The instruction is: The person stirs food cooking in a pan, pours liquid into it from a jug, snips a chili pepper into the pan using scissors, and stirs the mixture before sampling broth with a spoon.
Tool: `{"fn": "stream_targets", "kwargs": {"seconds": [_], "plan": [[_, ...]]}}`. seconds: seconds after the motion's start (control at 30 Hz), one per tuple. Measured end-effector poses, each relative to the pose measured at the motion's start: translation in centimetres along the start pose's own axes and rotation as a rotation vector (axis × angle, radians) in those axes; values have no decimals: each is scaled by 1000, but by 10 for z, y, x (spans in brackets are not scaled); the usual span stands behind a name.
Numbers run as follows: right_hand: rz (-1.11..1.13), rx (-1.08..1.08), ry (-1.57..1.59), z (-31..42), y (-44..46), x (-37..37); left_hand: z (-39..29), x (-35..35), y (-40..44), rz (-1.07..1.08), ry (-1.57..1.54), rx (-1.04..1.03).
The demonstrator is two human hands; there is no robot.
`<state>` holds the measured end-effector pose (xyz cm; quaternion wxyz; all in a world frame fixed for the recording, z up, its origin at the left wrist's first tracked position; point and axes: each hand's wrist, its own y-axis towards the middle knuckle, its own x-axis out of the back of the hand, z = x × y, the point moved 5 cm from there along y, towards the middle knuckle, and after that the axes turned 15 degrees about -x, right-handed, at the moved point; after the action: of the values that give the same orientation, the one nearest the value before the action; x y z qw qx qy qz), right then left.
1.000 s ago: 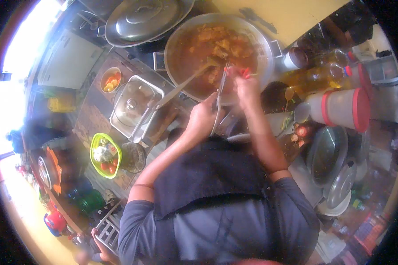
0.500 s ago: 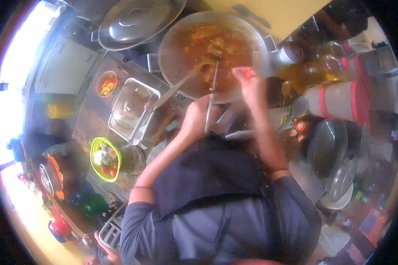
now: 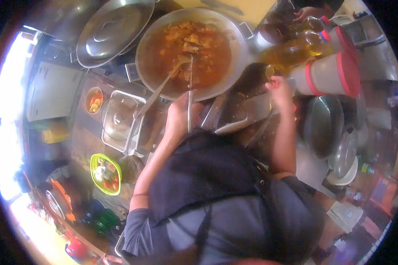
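Observation:
My left hand (image 3: 182, 115) is closed around a long thin metal utensil (image 3: 191, 80), whose far end reaches into the wide pot (image 3: 143, 73) of reddish stew (image 3: 214, 57). Chunks of food at its tip hide its working end. A second long-handled metal utensil (image 3: 157, 92) leans over the pot's rim, beside that hand and apart from it. Right of the pot, my right hand (image 3: 280, 93) has its fingers closed, with something small and red at the fingertips. The bowl of a spoon (image 3: 269, 70) shows just above them; whether the fingers grip it I cannot tell.
A lidded steel tray (image 3: 118, 119), a small bowl of cut vegetables (image 3: 94, 100) and a green basket (image 3: 93, 170) stand at left. A large lid (image 3: 115, 33) lies behind. Oil bottles (image 3: 314, 44) and a red-lidded container (image 3: 327, 73) crowd the right. Another person's hand (image 3: 308, 14) shows at upper right.
My right hand has moved from over the pot's right edge to the right, beside the spoon. My left hand still holds the utensil in the stew. The view has shifted slightly.

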<state>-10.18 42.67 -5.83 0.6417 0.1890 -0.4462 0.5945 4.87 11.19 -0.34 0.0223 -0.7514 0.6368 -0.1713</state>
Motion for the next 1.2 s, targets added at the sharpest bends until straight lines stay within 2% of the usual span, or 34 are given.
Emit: {"fn": "stream_targets", "kwargs": {"seconds": [0.07,0.13,0.17,0.23,0.37,0.43,0.53,0.7,0.77,0.8,0.9,1.0,1.2], "plan": [[11,15,116,-3,4,3,2,0,2,21,47,-1],[458,-252,533,6,-11,0,0,0,1,40,94,1],[459,-251,533,7,-11,0,-3,0,-1,31,68,16],[630,-252,767,13,-14,-5,-4,0,-1,20,42,32],[608,-233,1005,33,-21,-15,4,0,1,38,136,7],[591,-317,1115,46,-28,-20,3,-1,0,37,175,-25],[684,-321,1115,64,-36,-37,-7,-5,-2,39,175,-163],[698,-268,1130,108,-59,-73,-28,-9,-7,40,306,-108],[626,-297,1015,130,-75,-75,-26,-10,-6,53,270,-156],[644,-293,1118,140,-77,-83,-19,-10,-4,1,296,-275],[738,-178,974,151,-82,-87,-12,-7,-2,-35,321,-282],[780,-193,988,154,-85,-99,-14,-3,-4,-44,347,-222],[781,-82,911,167,-93,-92,-18,-2,-9,-95,263,-217]]}}
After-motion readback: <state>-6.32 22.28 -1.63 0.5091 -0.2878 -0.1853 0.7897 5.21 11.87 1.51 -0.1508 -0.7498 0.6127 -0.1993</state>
